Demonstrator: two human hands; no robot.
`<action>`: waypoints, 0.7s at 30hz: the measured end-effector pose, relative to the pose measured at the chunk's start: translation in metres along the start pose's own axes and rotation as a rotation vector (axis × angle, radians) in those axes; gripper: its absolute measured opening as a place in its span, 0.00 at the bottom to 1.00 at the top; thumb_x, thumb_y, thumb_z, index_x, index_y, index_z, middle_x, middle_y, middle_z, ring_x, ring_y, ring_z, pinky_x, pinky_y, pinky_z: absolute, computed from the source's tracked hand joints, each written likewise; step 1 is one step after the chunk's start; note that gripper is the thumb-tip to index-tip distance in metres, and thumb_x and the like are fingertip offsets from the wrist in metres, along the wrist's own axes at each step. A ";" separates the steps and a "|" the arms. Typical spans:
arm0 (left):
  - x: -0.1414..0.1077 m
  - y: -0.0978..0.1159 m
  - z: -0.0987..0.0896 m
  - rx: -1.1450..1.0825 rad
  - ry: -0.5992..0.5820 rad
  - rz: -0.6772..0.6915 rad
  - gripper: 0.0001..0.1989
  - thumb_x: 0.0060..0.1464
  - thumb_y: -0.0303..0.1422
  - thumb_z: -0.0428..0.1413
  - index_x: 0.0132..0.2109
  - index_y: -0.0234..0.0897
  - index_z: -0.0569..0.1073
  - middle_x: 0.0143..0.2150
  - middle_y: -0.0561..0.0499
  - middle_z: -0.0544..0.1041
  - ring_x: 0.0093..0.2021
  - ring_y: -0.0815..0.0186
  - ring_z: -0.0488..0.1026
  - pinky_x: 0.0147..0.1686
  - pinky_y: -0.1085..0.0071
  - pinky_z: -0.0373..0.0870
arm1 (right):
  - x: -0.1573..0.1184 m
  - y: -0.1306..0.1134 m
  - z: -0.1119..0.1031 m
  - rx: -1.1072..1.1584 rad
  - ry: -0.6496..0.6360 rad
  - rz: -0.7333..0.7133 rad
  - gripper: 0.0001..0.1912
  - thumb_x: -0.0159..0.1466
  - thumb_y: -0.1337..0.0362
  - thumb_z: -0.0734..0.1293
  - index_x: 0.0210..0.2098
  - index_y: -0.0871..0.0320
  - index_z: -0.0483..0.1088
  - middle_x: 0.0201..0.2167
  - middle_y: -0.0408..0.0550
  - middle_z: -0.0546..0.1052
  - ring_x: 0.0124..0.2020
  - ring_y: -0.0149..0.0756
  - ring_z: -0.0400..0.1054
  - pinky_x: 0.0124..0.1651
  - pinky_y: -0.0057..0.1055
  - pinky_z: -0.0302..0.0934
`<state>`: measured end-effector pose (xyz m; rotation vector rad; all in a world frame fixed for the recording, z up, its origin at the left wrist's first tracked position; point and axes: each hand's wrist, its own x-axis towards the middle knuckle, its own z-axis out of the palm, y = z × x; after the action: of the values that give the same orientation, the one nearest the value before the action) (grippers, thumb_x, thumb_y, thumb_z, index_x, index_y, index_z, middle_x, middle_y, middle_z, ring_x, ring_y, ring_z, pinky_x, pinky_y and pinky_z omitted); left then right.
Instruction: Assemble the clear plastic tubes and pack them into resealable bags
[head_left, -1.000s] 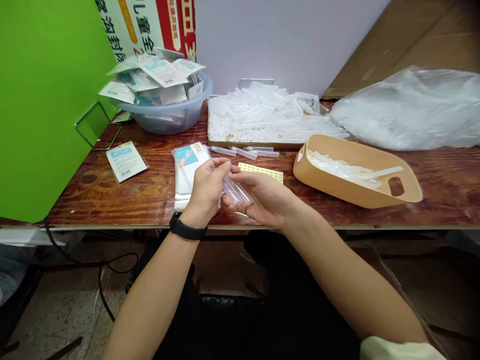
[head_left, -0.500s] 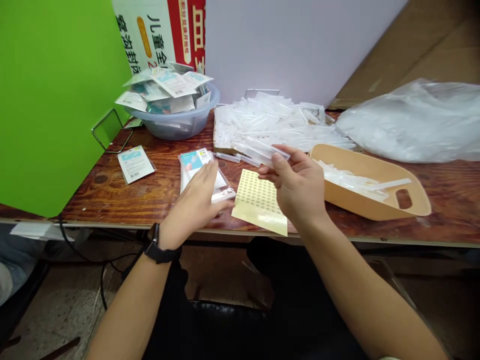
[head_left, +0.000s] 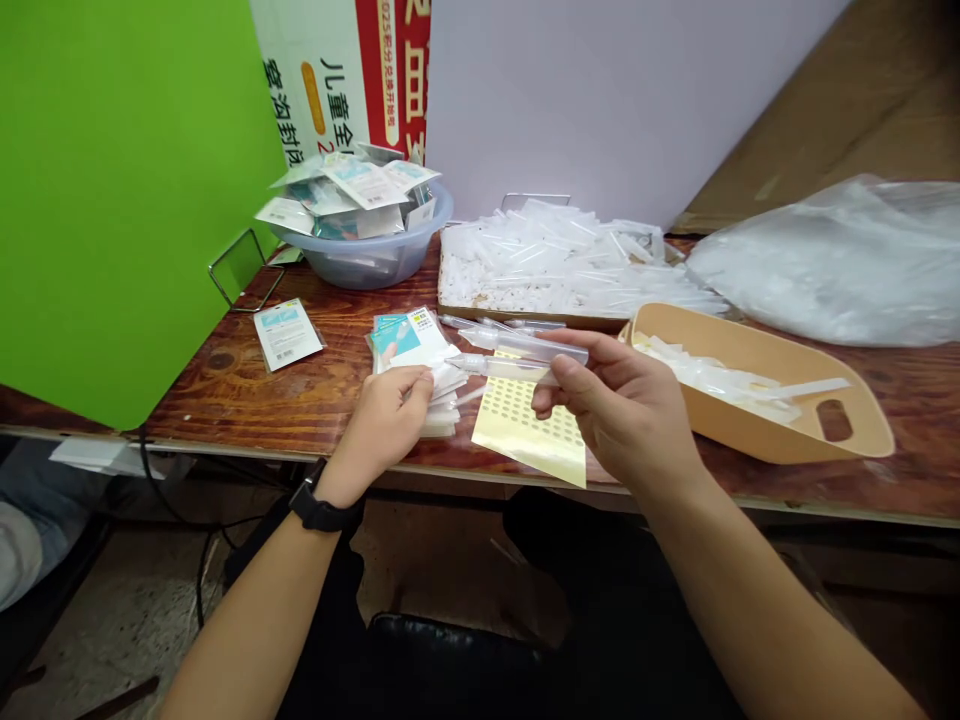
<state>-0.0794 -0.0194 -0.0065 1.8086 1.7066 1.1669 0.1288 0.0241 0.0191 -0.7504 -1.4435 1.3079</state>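
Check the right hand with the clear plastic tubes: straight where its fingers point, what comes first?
The clear plastic tubes in the right hand would probably reach the white-and-blue card packets in the left hand first; depth is unclear.

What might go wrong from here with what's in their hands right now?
The right hand pinches two clear plastic tubes near one end, so they might slip and fall onto the yellow sticker sheet. The left hand holds a loose stack of packets close to the table edge; they could fan out and slide off.

Printed white-and-red board [head_left: 330, 85] reads Chinese "儿童全"; retail packet [head_left: 411, 338] print too small to read.
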 end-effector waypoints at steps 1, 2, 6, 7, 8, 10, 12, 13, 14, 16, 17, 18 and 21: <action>0.003 0.000 0.002 -0.032 0.027 -0.030 0.18 0.58 0.34 0.46 0.23 0.35 0.72 0.23 0.53 0.72 0.31 0.65 0.70 0.41 0.69 0.66 | 0.000 0.000 0.000 -0.017 0.002 0.007 0.14 0.58 0.59 0.70 0.43 0.57 0.72 0.19 0.40 0.74 0.22 0.28 0.69 0.27 0.26 0.67; 0.005 -0.001 0.005 -0.063 0.046 -0.055 0.17 0.56 0.33 0.47 0.22 0.35 0.72 0.23 0.54 0.72 0.32 0.65 0.70 0.45 0.67 0.65 | 0.000 0.000 0.000 -0.037 0.002 0.020 0.14 0.58 0.59 0.70 0.43 0.57 0.72 0.19 0.40 0.74 0.21 0.28 0.69 0.27 0.26 0.67; 0.013 -0.005 0.013 -0.211 0.094 -0.163 0.14 0.53 0.32 0.50 0.23 0.36 0.75 0.26 0.54 0.76 0.36 0.62 0.72 0.55 0.60 0.61 | 0.001 0.000 0.000 -0.128 -0.020 0.123 0.18 0.56 0.56 0.71 0.41 0.61 0.71 0.17 0.42 0.74 0.19 0.29 0.67 0.25 0.26 0.66; 0.014 -0.005 0.014 -0.239 0.118 -0.181 0.14 0.53 0.33 0.51 0.23 0.36 0.75 0.27 0.54 0.77 0.38 0.60 0.73 0.57 0.58 0.60 | 0.000 0.001 0.000 -0.149 -0.017 0.149 0.19 0.56 0.55 0.71 0.41 0.62 0.71 0.17 0.42 0.74 0.19 0.29 0.67 0.25 0.26 0.66; 0.015 -0.005 0.016 -0.253 0.139 -0.184 0.15 0.54 0.34 0.51 0.23 0.36 0.75 0.28 0.54 0.77 0.40 0.59 0.73 0.58 0.57 0.58 | 0.000 0.002 0.002 -0.168 -0.008 0.172 0.20 0.55 0.55 0.72 0.41 0.62 0.71 0.16 0.42 0.74 0.19 0.29 0.67 0.25 0.27 0.66; 0.015 -0.002 0.019 -0.259 0.155 -0.141 0.17 0.57 0.36 0.49 0.25 0.36 0.76 0.30 0.53 0.79 0.43 0.59 0.74 0.63 0.56 0.53 | -0.001 0.006 0.006 -0.197 0.034 0.197 0.21 0.55 0.54 0.72 0.41 0.63 0.70 0.17 0.43 0.74 0.19 0.31 0.68 0.25 0.29 0.67; 0.013 0.004 0.023 -0.270 0.155 -0.072 0.17 0.59 0.37 0.48 0.35 0.35 0.79 0.37 0.51 0.81 0.46 0.59 0.75 0.63 0.57 0.53 | -0.001 0.011 0.012 -0.229 0.099 0.191 0.21 0.56 0.53 0.70 0.41 0.64 0.70 0.17 0.43 0.74 0.19 0.32 0.69 0.26 0.30 0.68; 0.012 0.008 0.025 -0.271 0.161 -0.039 0.17 0.60 0.37 0.47 0.41 0.34 0.79 0.42 0.49 0.80 0.49 0.59 0.74 0.62 0.59 0.56 | 0.000 0.014 0.015 -0.254 0.141 0.170 0.21 0.56 0.53 0.70 0.42 0.64 0.70 0.17 0.43 0.73 0.20 0.33 0.70 0.26 0.31 0.68; 0.010 0.013 0.028 -0.262 0.170 -0.009 0.18 0.60 0.37 0.47 0.47 0.33 0.77 0.48 0.46 0.78 0.53 0.59 0.72 0.61 0.60 0.58 | 0.000 0.017 0.018 -0.282 0.185 0.137 0.21 0.57 0.54 0.69 0.42 0.64 0.70 0.17 0.43 0.73 0.20 0.33 0.70 0.27 0.31 0.68; 0.007 0.022 0.035 -0.216 0.209 0.052 0.19 0.61 0.36 0.47 0.53 0.30 0.73 0.56 0.41 0.72 0.59 0.59 0.67 0.61 0.62 0.59 | 0.002 0.023 0.026 -0.325 0.259 0.047 0.20 0.58 0.55 0.68 0.43 0.63 0.69 0.18 0.42 0.73 0.21 0.34 0.70 0.28 0.32 0.68; 0.006 0.026 0.039 -0.183 0.227 0.086 0.20 0.61 0.35 0.47 0.54 0.29 0.72 0.59 0.39 0.70 0.62 0.60 0.64 0.62 0.62 0.58 | 0.002 0.026 0.030 -0.337 0.279 0.000 0.19 0.59 0.55 0.67 0.44 0.62 0.69 0.19 0.42 0.74 0.21 0.34 0.70 0.28 0.32 0.68; 0.005 0.029 0.043 -0.155 0.245 0.121 0.20 0.62 0.34 0.46 0.55 0.29 0.71 0.60 0.39 0.68 0.63 0.60 0.62 0.63 0.61 0.57 | 0.003 0.029 0.034 -0.347 0.287 -0.044 0.18 0.60 0.56 0.67 0.44 0.61 0.69 0.21 0.43 0.74 0.22 0.34 0.70 0.28 0.32 0.67; 0.001 0.039 0.056 -0.132 0.315 0.217 0.20 0.62 0.31 0.45 0.58 0.33 0.68 0.63 0.42 0.64 0.67 0.61 0.55 0.65 0.55 0.54 | 0.004 0.039 0.043 -0.396 0.275 -0.166 0.12 0.62 0.57 0.64 0.40 0.58 0.70 0.30 0.48 0.77 0.29 0.35 0.72 0.33 0.34 0.68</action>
<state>-0.0112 -0.0111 -0.0086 1.8397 1.5733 1.6913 0.0803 0.0222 -0.0134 -1.0021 -1.5179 0.7649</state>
